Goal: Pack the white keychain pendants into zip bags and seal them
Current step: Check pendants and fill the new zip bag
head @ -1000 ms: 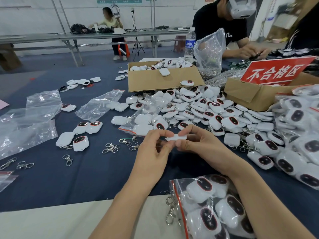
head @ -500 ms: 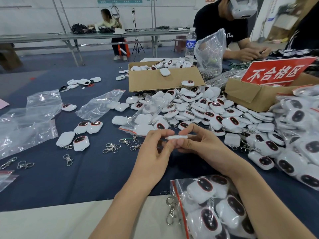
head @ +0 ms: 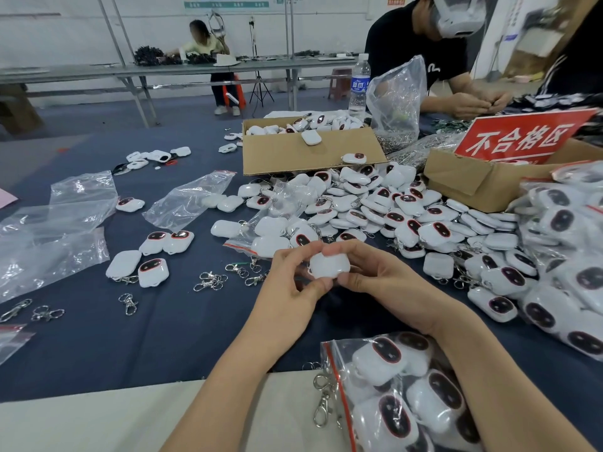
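Note:
Both my hands hold one white keychain pendant [head: 329, 265] above the blue tablecloth, its plain white back facing me. My left hand [head: 290, 282] pinches its left side between thumb and fingers. My right hand [head: 375, 272] pinches its right side. A zip bag [head: 401, 393] with a red seal strip, filled with several pendants, lies under my right forearm near the table's front edge. A large heap of loose pendants [head: 391, 207] lies just beyond my hands. Empty zip bags [head: 186, 200] lie to the left.
Metal clasps [head: 208, 282] are scattered left of my hands. Two cardboard boxes [head: 310, 151] [head: 483, 181] stand behind the heap, one with a red sign [head: 522, 138]. Filled bags [head: 567, 243] are stacked at the right. A person in a black shirt [head: 424, 53] works opposite.
The pendant was edge-on between my fingertips; it is now turned so its broad white back faces me. Both hands stay at the same spot.

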`<state>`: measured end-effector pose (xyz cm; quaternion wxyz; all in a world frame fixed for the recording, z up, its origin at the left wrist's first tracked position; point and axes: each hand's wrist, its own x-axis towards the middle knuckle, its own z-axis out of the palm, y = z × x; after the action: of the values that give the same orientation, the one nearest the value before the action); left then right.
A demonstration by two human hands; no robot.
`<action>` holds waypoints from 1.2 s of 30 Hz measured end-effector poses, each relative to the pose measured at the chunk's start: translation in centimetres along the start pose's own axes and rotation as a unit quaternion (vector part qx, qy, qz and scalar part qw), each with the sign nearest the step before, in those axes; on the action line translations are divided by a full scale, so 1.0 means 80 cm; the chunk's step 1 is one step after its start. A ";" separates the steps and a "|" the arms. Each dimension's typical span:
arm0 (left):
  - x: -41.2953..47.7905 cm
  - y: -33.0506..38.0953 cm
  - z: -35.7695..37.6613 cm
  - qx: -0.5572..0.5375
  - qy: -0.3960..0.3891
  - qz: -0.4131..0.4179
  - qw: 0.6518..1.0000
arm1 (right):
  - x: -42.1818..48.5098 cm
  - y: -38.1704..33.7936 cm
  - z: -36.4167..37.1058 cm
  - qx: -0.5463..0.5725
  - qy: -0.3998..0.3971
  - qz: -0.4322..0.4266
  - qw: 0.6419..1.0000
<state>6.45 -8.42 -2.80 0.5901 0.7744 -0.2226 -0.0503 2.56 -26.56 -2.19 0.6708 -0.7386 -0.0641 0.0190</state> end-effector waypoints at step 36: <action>0.005 -0.010 0.005 -0.013 0.054 -0.013 0.998 | 0.008 -0.003 0.006 0.005 0.120 0.022 0.993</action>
<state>6.88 -8.76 -3.56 0.6106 0.7710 -0.1799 -0.0192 3.11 -25.97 -1.94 0.6766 -0.7336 0.0331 -0.0543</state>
